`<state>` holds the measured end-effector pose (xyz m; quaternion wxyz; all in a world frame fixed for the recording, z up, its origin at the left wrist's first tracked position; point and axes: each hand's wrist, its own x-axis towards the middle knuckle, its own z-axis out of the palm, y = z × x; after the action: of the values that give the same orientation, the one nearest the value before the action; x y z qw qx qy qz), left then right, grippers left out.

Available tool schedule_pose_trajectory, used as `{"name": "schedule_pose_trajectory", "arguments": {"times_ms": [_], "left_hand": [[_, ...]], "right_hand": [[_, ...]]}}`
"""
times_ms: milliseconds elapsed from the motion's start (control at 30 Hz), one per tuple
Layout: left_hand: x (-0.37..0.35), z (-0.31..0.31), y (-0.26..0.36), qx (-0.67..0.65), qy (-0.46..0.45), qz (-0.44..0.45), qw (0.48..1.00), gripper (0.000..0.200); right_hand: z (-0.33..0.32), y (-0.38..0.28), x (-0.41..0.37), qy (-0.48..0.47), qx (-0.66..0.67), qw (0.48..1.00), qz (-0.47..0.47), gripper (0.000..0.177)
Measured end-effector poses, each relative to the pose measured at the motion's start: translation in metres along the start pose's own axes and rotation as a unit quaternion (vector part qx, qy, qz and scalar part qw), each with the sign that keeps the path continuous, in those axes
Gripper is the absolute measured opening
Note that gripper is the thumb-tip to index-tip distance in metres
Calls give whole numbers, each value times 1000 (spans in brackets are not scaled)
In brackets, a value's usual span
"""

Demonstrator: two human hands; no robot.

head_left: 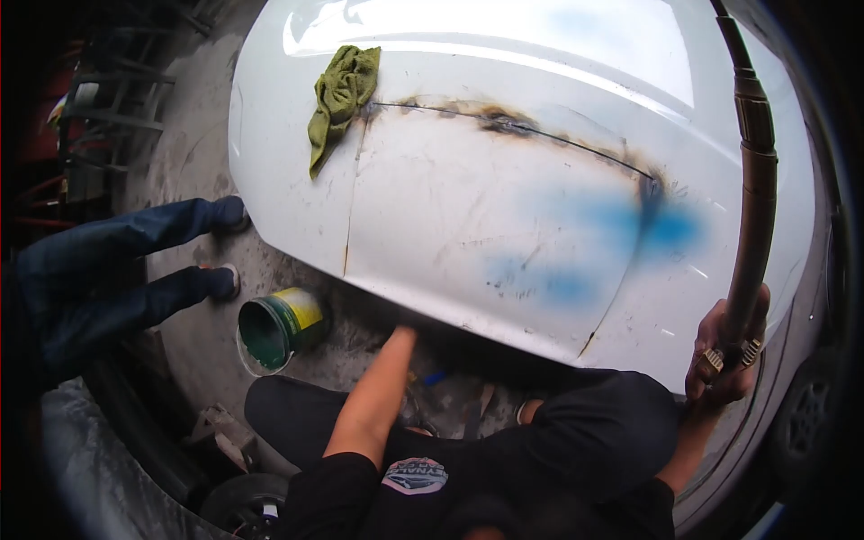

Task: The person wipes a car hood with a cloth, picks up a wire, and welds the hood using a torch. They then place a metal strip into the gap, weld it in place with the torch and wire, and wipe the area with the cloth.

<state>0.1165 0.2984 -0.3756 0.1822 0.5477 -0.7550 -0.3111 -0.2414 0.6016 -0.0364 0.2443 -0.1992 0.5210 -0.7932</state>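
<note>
A white metal panel [432, 225] has a dark seam with scorched brown marks along its upper part and blue patches at the right. My left forearm [373, 387] reaches beneath the panel's near edge, which hides my left hand. At the right, my right hand [727, 346] is wrapped round a long brown jointed pole [758, 180], which extends up over the panel's right side. Ring-like metal pieces show at the fingers. A crumpled green cloth [344, 99] lies on the panel's upper left, next to the seam's end.
A green bucket with a yellow label [301, 310] lies tipped on the floor [180, 171] left of my forearm. Another person's legs in dark jeans [117, 243] are at the left. Small items, one blue [434, 378], lie beneath the panel's edge. Wheels show at the lower left and right.
</note>
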Motion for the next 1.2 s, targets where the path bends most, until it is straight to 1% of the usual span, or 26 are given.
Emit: {"name": "schedule_pose_trajectory", "arguments": {"times_ms": [33, 100, 167, 233, 300, 333, 367, 400, 467, 500, 533, 600, 667, 733, 767, 800, 833, 900, 933, 1000, 1100, 1200], "left_hand": [[4, -1, 0, -29, 25, -47, 998, 19], [8, -6, -2, -120, 79, -162, 976, 19], [5, -28, 3, -220, 126, -255, 933, 18], [-9, -70, 14, -311, 154, -329, 878, 18], [-23, -130, 56, -315, 67, -375, 869, 14], [-32, -154, 74, -329, 58, -344, 878, 12], [-40, -174, 91, -343, 50, -313, 884, 11], [-44, -193, 111, -348, 61, -266, 897, 14], [-41, -223, 160, -320, 58, -155, 933, 13], [-31, -231, 185, -325, 38, -72, 942, 13], [-17, -234, 213, -321, 33, -12, 947, 15], [25, -219, 266, -329, 9, 107, 938, 16], [73, -190, 305, -329, -20, 197, 923, 16], [118, -157, 335, -378, -73, 196, 902, 17], [136, -140, 345, -377, -81, 223, 895, 16], [147, -129, 351, -334, -94, 234, 908, 14], [155, -122, 351, -329, -109, 227, 910, 13], [164, -110, 347, -323, -130, 219, 911, 13], [166, -106, 346, -307, -136, 223, 915, 12], [169, -104, 345, -291, -141, 226, 919, 12], [173, -103, 348, -284, -132, 238, 919, 11], [175, -103, 353, -264, -152, 232, 924, 12]], "right_hand": [[0, 1, -1, 1, 2, 1000, 3, 97], [2, 2, -1, 51, -7, 999, 13, 98], [0, 4, 0, 35, -5, 999, 20, 98], [-4, 5, 2, 18, -2, 1000, 24, 98], [-11, 7, 3, 17, -29, 999, 16, 98], [-10, 7, 2, 20, -25, 999, 17, 98], [-7, 7, 2, 48, -6, 999, 26, 96], [-5, 7, 2, 76, 14, 996, 34, 94], [-7, 5, 2, 93, 8, 994, 49, 91], [-7, 5, 3, 106, -2, 992, 62, 89], [-8, 8, 4, 105, -1, 992, 66, 89], [-9, 14, 8, 41, 62, 997, 24, 83], [-11, 13, 9, 43, 55, 997, 21, 83], [-13, 11, 6, 47, 47, 998, 20, 83], [-14, 10, 4, 62, 48, 997, 22, 88], [-15, 10, 2, 75, 50, 996, 27, 93], [-18, 10, 2, 75, 50, 996, 27, 93], [-23, 9, -1, 52, 86, 994, 43, 107], [-23, 8, -1, 55, 86, 994, 42, 107], [-20, 5, 0, 90, 60, 993, 55, 115], [-26, 9, 2, 64, 83, 993, 51, 114], [-28, 12, 4, 41, 109, 992, 41, 113]]}}
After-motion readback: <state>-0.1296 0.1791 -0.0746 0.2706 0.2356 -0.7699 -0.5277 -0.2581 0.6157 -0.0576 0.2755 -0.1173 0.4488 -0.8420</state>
